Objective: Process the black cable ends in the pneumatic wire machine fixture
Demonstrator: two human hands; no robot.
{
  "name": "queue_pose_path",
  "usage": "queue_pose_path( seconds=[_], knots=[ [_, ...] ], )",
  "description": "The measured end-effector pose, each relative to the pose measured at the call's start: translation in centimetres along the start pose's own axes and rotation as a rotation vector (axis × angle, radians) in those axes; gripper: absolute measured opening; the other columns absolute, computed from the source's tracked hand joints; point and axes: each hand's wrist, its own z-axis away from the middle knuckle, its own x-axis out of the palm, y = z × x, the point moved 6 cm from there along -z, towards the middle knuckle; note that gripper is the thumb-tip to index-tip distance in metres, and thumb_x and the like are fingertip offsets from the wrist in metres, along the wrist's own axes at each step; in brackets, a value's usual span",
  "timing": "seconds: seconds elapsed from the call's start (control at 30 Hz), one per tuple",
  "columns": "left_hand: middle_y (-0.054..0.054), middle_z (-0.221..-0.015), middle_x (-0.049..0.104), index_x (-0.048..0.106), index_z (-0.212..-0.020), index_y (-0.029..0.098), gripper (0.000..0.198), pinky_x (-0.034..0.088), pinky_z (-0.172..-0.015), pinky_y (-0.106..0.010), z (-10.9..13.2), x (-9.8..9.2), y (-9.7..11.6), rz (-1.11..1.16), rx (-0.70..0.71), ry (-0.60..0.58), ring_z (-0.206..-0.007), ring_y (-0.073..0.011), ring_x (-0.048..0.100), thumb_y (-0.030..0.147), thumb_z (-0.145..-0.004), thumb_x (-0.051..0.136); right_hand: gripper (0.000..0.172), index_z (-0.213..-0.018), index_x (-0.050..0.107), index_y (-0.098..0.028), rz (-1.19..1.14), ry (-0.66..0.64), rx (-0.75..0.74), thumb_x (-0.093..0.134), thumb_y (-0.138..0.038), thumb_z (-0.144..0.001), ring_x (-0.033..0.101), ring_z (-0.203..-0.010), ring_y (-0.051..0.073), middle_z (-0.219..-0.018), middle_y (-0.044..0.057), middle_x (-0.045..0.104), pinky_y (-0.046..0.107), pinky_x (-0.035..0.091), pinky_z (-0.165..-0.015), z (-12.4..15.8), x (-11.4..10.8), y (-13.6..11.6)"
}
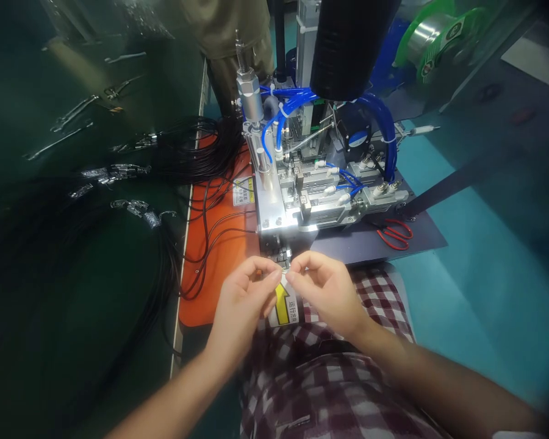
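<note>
Both hands meet just in front of a metal machine fitted with blue air tubes. My left hand pinches with thumb and forefinger, and my right hand does the same close beside it. Between the fingertips is something tiny and pale, too small to name. Under the hands lies a white label with a yellow arrow. Directly beyond the fingertips is a small metal fixture at the machine's front end.
Black cables lie in bundles on the left and across the orange board. Red-handled pliers rest at the machine's right. A green spool of wire is at upper right. Another person stands behind.
</note>
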Motion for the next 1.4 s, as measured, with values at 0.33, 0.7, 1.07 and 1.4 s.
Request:
queue_pose_path(
  seconds=[0.33, 0.7, 1.07, 1.4],
  knots=[
    [0.008, -0.044, 0.037, 0.060, -0.077, 0.014, 0.017, 0.020, -0.043, -0.016, -0.6, 0.6, -0.6, 0.165, -0.206, -0.087, -0.041, -0.0028, 0.024, 0.030, -0.079, 0.066, 0.017, -0.072, 0.057, -0.016, -0.076, -0.116, 0.096, 0.066, -0.030, -0.076, 0.037, -0.048, 0.006, -0.061, -0.004, 0.050, 0.019, 0.028, -0.040, -0.1, -0.3, 0.2],
    [0.008, -0.038, 0.037, 0.060, -0.072, 0.014, 0.021, 0.017, -0.044, -0.018, -1.4, 1.2, -0.2, 0.077, -0.218, -0.071, -0.039, -0.0028, 0.023, 0.034, -0.078, 0.068, 0.022, -0.076, 0.060, -0.016, -0.001, -0.208, 0.085, 0.069, -0.036, -0.075, 0.027, -0.042, 0.005, -0.049, -0.008, 0.038, 0.019, 0.019, -0.038, -1.7, -2.2, -0.5],
    [0.009, -0.040, 0.038, 0.059, -0.071, 0.014, 0.021, 0.016, -0.043, -0.017, -1.5, 1.2, -0.5, 0.107, -0.229, -0.100, -0.037, -0.0011, 0.025, 0.031, -0.077, 0.069, 0.020, -0.074, 0.060, -0.015, -0.046, -0.247, 0.107, 0.069, -0.033, -0.075, 0.031, -0.045, 0.006, -0.053, -0.006, 0.043, 0.020, 0.021, -0.042, -1.9, -1.7, -0.3],
    [0.006, -0.046, 0.044, 0.059, -0.071, 0.013, 0.021, 0.019, -0.041, -0.016, -1.5, 0.9, -0.6, 0.128, -0.245, -0.128, -0.035, 0.0002, 0.028, 0.030, -0.076, 0.069, 0.025, -0.076, 0.057, -0.015, -0.128, -0.345, 0.137, 0.067, -0.037, -0.079, 0.026, -0.041, 0.003, -0.047, -0.010, 0.038, 0.019, 0.017, -0.038, -1.8, -1.1, -0.2]
  ],
)
